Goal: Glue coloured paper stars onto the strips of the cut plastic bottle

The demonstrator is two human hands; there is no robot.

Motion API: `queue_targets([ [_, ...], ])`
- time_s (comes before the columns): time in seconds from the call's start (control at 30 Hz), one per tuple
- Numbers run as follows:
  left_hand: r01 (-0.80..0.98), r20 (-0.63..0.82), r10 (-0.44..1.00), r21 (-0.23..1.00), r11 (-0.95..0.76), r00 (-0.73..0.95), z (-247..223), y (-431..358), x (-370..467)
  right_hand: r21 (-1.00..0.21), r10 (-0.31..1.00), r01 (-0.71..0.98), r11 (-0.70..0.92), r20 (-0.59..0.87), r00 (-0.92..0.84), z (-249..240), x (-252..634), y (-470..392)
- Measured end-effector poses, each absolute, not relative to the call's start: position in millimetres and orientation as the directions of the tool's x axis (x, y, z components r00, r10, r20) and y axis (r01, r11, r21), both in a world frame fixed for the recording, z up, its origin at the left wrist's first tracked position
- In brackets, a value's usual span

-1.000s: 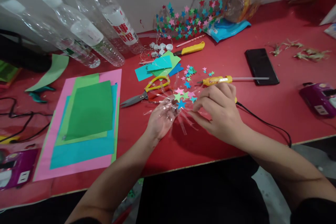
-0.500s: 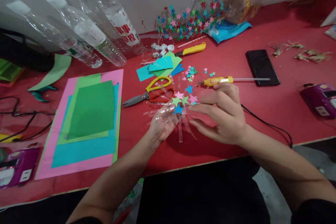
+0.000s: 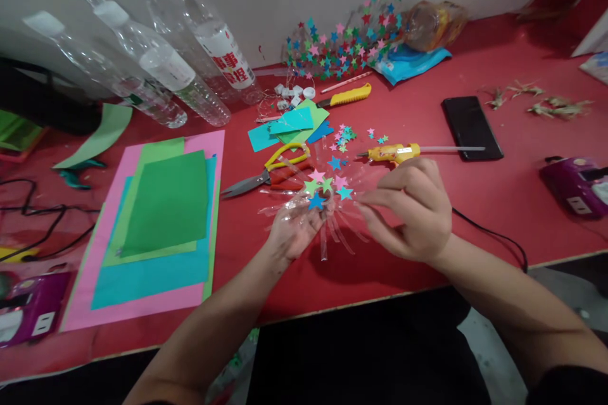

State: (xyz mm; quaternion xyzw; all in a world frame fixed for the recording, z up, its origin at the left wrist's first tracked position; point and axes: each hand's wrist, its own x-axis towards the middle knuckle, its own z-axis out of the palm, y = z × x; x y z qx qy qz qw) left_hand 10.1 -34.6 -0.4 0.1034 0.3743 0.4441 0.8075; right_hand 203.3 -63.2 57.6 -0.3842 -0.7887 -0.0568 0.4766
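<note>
1. Our left hand [image 3: 297, 228] is palm up, its fingers curled around the middle of the clear plastic fringe [image 3: 342, 231], which we hold above the table [image 3: 285, 285].
2. Our right hand [image 3: 411, 212] is at the fringe's three o'clock, thumb and fingertips close together; we cannot tell whether they grip a strip.
3. On the fringe we see paper stars [image 3: 316, 202] in blue, pink and green.
4. Around it we have scissors [image 3: 266, 178] at ten o'clock, small loose stars [image 3: 342, 136] at twelve, and a yellow glue gun [image 3: 392, 152] at two.
5. Farther out we see coloured sheets [image 3: 166, 202] at nine, clear bottles [image 3: 171, 66] at ten, a yellow cutter [image 3: 350, 95] at twelve and a black phone [image 3: 471, 128] at two.
</note>
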Motion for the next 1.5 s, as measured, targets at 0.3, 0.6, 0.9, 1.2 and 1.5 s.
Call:
queue_targets([
  [0.3,-0.612,-0.546,0.782,0.518,0.597,0.301,-2,-28,4,-0.764,0.92,0.523,0.378,0.374,-0.118,42,203,-45],
  [0.6,-0.335,-0.478,0.849,0.78,0.528,0.225,-9,-22,-3,-0.979,0.986,0.145,0.141,0.125,-0.11,23,195,-37],
  [0.9,0.159,-0.462,0.827,0.887,0.434,0.321,9,1,-43,-0.966,0.988,0.23,0.117,0.09,-0.127,11,199,-26],
  [1.2,0.587,-0.213,0.956,0.808,0.056,0.201,42,9,-68,-0.931,0.984,0.333,0.151,0.109,-0.141,17,202,-26],
  [1.5,0.615,0.414,0.798,0.509,-0.602,0.438,73,-21,-24,-0.843,0.974,0.491,0.218,0.158,-0.162,28,203,-28],
])
